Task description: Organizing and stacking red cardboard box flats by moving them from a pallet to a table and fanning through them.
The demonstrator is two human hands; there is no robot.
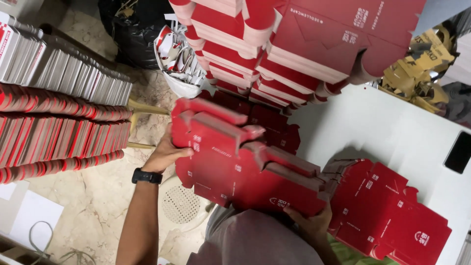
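I hold a red cardboard box blank (235, 167), partly folded, between both hands in the middle of the view. My left hand (166, 153), with a black watch on its wrist, grips the blank's left edge. My right hand (310, 223) grips its lower right edge from underneath. Several flaps on its upper side stand up. A stack of flat red blanks (387, 211) lies just right of it on the white table (382, 127).
A tall stack of folded red boxes (274, 49) rises at the top centre. Rows of flat packed blanks (59, 108) fill the left. A white bag of scraps (179, 59), a black bag (130, 29) and a dark phone (458, 152) lie around.
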